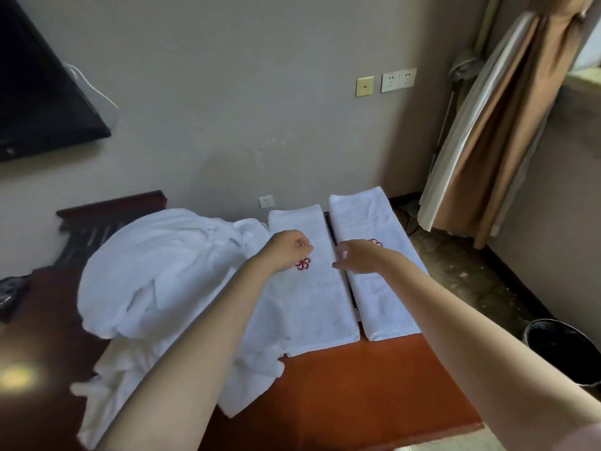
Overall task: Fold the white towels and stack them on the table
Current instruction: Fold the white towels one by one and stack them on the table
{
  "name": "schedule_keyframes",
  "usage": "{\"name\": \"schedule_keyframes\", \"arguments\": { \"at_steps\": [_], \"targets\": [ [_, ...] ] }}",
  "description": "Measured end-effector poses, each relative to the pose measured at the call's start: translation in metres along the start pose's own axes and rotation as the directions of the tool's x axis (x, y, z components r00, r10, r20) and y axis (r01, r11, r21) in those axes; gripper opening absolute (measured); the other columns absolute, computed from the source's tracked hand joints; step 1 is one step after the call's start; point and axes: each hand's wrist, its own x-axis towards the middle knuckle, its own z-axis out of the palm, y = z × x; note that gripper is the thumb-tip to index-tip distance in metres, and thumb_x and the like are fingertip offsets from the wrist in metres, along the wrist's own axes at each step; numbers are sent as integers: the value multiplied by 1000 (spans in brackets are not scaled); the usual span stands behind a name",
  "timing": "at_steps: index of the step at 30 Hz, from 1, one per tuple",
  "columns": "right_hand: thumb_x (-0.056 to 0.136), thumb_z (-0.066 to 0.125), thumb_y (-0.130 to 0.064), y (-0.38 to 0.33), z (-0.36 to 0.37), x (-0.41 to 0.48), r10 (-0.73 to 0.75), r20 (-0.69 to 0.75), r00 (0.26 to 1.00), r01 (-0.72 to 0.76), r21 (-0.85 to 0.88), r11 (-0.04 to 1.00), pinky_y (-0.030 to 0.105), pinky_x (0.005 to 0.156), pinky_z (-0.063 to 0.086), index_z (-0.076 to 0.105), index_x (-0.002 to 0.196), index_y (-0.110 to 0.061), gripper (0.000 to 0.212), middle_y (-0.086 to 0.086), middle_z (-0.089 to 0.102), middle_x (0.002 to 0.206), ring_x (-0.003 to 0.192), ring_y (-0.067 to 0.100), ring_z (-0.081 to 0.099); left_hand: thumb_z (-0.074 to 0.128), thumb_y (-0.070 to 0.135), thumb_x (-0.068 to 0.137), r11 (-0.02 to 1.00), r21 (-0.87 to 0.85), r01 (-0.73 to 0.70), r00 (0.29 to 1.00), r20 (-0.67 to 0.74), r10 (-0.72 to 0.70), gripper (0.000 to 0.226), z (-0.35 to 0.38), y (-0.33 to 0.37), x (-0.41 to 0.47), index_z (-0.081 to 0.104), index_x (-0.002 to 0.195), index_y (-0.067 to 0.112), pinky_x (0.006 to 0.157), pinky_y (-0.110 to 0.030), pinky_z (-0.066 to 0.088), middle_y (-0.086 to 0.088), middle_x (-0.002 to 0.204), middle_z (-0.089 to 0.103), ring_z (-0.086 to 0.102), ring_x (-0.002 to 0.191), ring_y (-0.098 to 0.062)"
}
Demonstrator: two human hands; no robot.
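Two folded white towels lie side by side on the red-brown table (357,385), each with a red embroidered mark. My left hand (286,250) hovers with curled fingers over the left folded towel (315,301), just beside its red mark, and holds nothing that I can see. My right hand (356,258) has relaxed fingers pointing left, at the inner edge of the right folded towel (380,288), near the gap between the two. A large heap of unfolded white towels (156,275) fills the table's left side and hangs over the front edge.
A black bin (566,349) stands on the floor to the right of the table. A brown curtain (507,131) hangs at the right. A black screen (39,92) is on the wall at upper left. A dark wooden rack (110,209) stands behind the heap.
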Motion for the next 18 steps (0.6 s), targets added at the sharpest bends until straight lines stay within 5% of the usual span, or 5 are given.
{"name": "schedule_keyframes", "arguments": {
  "at_steps": [8,15,18],
  "targets": [
    [92,58,-35,-144,12,15,-89,-175,981,100,52,994,30,80,48,55,123,-19,35,5,67,111,93,19,60,55,11,92,965,-30,-259,896,-381,228,13,-128,-74,-55,67,95,6,77,-24,46,-1,95,68,61,92,-17],
    [91,60,-35,-231,19,30,-220,-252,943,255,115,960,28,80,42,41,138,-20,52,5,59,121,108,24,56,56,11,90,980,57,-190,842,-504,193,13,-191,-131,-73,68,95,9,71,-17,31,-2,101,62,54,102,-22],
    [93,57,-41,-254,21,43,-310,-266,913,346,97,933,32,91,41,35,143,-20,59,8,53,133,119,28,52,67,26,85,985,169,-37,869,-482,115,28,-204,-153,-71,64,110,15,84,-23,36,-3,115,59,50,112,-23]
  ]
}}
